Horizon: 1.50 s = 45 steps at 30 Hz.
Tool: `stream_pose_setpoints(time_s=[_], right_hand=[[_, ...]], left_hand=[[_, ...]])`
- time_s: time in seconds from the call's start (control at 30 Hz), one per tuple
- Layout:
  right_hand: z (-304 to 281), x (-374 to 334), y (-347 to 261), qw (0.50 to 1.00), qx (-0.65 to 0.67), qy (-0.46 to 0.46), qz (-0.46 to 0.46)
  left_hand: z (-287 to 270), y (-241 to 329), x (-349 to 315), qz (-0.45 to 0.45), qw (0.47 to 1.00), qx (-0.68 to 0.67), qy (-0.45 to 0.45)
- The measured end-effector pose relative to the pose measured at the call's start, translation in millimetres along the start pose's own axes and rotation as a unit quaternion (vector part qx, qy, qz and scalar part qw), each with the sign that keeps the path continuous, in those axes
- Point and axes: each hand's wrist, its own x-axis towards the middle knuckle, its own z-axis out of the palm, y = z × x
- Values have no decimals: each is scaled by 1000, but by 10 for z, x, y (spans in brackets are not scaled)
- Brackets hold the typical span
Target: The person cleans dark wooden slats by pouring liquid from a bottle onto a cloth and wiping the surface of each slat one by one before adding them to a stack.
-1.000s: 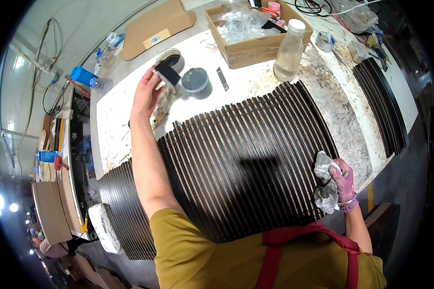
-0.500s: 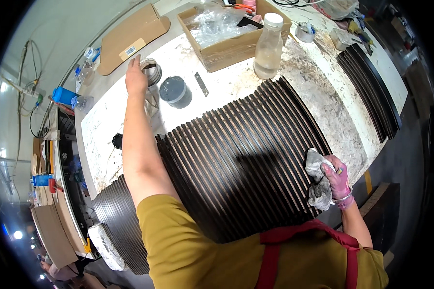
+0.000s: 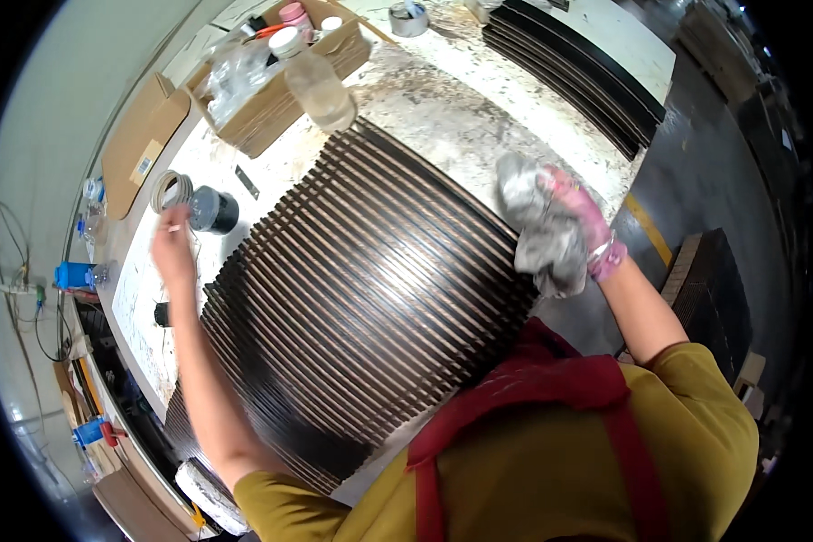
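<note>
A wide sheet of dark, narrow parallel strips (image 3: 379,271) lies curved across the table in front of me. My right hand (image 3: 587,212), in a pink-stained glove, grips a crumpled grey-white rag (image 3: 551,248) beside the strips' right edge. On the far left, my bare left hand (image 3: 173,248) is beside an open ribbed clear jar (image 3: 171,188) and a tub of dark grey stuff (image 3: 215,211). Its fingers are drawn together and slightly blurred; whatever they pinch is too small to make out.
Behind the strips stand a bottle of cloudy liquid (image 3: 316,83) and a cardboard box (image 3: 262,122) holding plastic wrap. A flat metal piece (image 3: 247,182) lies near the tub. More curved black strips (image 3: 569,72) are stacked at the far right. A small black object (image 3: 162,314) sits left of my forearm.
My view has swung right, shifting the table leftward. My left hand has drawn back from the ribbed jar, its fingers now bunched. My right hand has lifted the rag away from the strips' edge.
</note>
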Motion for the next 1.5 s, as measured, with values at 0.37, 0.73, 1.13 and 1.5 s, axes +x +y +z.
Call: stream_pose_setpoints(time_s=[0.37,0.73,1.13,1.5], right_hand=[[-1132,140,-418,908,332,-220,133],[-1931,395,-664,888,301,-154,312],[-1894,812,-977,857,275,-244,360],[-1540,1276,-1192,916,211,-247,234]], left_hand=[[1854,2746,-1891,221,940,183,-186],[2228,3382,-2168,65,971,142,-181],[2339,3346,-2274,-256,887,-376,-83],[2280,3764,-2950,-121,989,-66,-60]])
